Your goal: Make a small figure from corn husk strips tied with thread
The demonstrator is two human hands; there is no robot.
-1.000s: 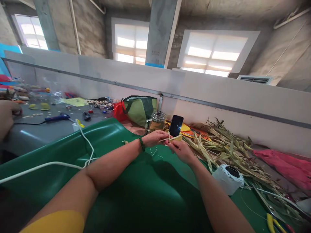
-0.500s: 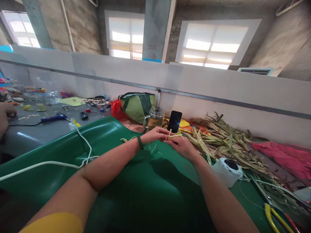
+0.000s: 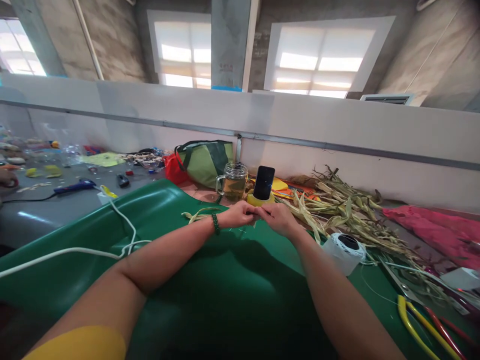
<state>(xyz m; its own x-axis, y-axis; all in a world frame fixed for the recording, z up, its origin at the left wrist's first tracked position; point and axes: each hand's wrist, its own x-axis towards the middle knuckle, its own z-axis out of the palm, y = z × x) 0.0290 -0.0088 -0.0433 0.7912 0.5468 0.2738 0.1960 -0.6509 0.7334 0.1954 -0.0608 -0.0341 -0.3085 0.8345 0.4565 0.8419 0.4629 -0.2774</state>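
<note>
Hands meet fingertip to fingertip, left hand (image 3: 237, 215) and right hand (image 3: 279, 219), above green mat (image 3: 240, 285), on the near side of the phone (image 3: 264, 182). Grip on both sides narrow, pinched on a pale piece (image 3: 254, 225); only a scrap shows below the fingers, so its form cannot be read.

Progress, judged: work on this piece under way, not complete, since it is not set down. Done, by the look of it: a few loose husk strips (image 3: 200, 216) lie on the mat near left wrist, apart from the husk heap (image 3: 348, 207), with thread bits (image 3: 238, 230) near the hands. Left: most of the heap lies unworked; string roll (image 3: 343, 255) and yellow-handled cutters (image 3: 410, 315) rest to the right, out of hand. No finished item identified on the mat.
</note>
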